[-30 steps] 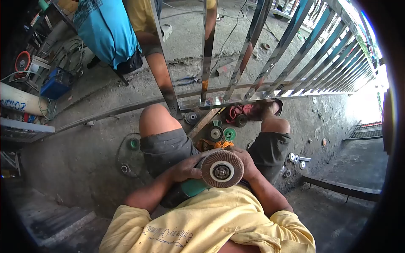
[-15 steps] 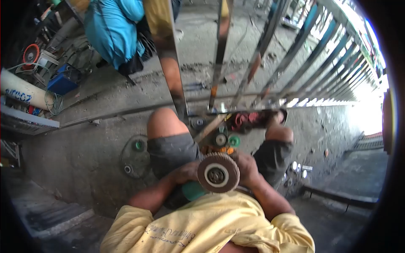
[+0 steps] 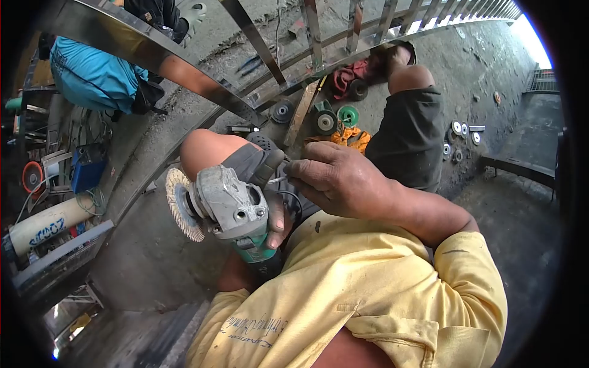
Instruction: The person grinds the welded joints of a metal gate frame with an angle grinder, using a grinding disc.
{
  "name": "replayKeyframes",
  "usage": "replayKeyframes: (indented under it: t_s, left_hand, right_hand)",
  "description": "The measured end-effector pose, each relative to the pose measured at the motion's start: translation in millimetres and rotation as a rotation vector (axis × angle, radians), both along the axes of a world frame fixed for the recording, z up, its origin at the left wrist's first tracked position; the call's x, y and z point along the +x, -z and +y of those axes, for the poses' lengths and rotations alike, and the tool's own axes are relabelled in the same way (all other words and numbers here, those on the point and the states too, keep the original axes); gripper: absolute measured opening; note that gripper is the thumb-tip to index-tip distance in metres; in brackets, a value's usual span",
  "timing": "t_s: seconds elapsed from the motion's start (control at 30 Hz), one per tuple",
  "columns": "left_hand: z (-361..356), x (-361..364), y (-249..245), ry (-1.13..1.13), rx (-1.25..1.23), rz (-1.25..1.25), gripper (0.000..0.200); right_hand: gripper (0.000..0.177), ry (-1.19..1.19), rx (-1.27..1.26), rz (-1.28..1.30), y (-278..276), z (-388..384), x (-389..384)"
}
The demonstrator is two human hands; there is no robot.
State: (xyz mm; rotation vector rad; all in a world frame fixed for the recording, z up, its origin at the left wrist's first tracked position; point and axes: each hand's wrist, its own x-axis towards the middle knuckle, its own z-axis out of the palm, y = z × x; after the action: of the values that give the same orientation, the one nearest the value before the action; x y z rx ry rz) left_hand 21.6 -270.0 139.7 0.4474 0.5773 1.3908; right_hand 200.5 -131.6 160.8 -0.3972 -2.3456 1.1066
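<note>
Right up close on a green-bodied angle grinder with a scuffed silver metal head (image 3: 232, 202), held above the left thigh and just in front of a loose yellow cloth shirt (image 3: 362, 257). Mounted at the outer side of that head, see a round tan flap disc (image 3: 176, 184), turned nearly edge-on, facing away to the left. To do this well, best to hold the head dead steady, tuck the body in close for support, and bring fingertips in from the side away from the disc. Worth making sure of a dead switch too: impossible to tell from here. Use light fingertip pressure on anything this small, and mind the loose cloth near the spindle. Over to the grip, then: on the left hand (image 3: 277, 222), closed around the grinder behind its head, fingers bent snugly against the side. On the right hand (image 3: 343, 178), knuckles up, fingers curled and drawn together at the tips, apparently nipping a slim pale rod-like piece (image 3: 277, 180) just beside the silver head; too small to identify. Beyond, on the grey floor between the knees, spot a crumpled orange cloth (image 3: 356, 140) next to a round green wheel (image 3: 348, 115).
</note>
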Motion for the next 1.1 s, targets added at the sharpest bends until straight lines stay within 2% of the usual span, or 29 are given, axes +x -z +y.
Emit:
replayKeyframes:
  t_s: [0.13, 0.23, 0.43, 0.93, 1.1]
  left_hand:
    - [-5, 2, -3, 0.009, -0.002, 0.005, 0.102]
    - [-7, 2, -3, 0.027, -0.007, 0.014, 0.101]
    - [-7, 3, -3, 0.055, -0.015, 0.021, 0.101]
    - [-3, 2, -8, 0.099, -0.036, 0.036, 0.099]
    - [-2, 3, -12, 0.102, -0.043, 0.030, 0.098]
  right_hand:
    - [0.016, -0.021, -0.023, 0.002, -10, -5, -10]
    - [0.037, -0.013, 0.006, 0.038, -7, -9, -13]
    - [0.031, -0.047, -0.016, 0.071, -10, -7, -17]
    - [0.019, 0.008, 0.189, 0.067, -18, 3, -12]
    - [0.019, -0.037, 0.121, 0.126, -19, 3, -10]
